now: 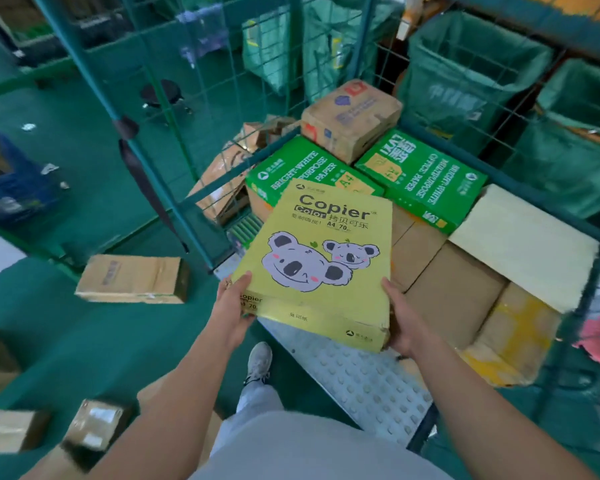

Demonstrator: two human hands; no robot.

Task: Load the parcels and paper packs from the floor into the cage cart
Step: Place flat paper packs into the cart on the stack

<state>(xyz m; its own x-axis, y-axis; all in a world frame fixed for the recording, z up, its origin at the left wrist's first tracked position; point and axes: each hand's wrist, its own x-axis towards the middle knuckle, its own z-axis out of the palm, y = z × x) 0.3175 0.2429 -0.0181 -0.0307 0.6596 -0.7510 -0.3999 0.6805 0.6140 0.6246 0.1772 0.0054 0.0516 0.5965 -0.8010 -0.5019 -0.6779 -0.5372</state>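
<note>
1. Yellow pack [321, 258] sits between my left hand [234, 308] and right hand [400, 318]; both grip its near corners, carrying it over the cart [371, 386] floor.
2. Loaded so far: two green packs [418, 174], a taped box [352, 119] on them, brown parcels [454, 292] and a pale pack [523, 251].
3. Left on the floor: one parcel [134, 279] beside the cart, more boxes [13, 429] near my feet. I judge the job roughly half done.

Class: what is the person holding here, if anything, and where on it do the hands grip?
The yellow paper pack, by its two near corners: left hand and right hand.
</note>
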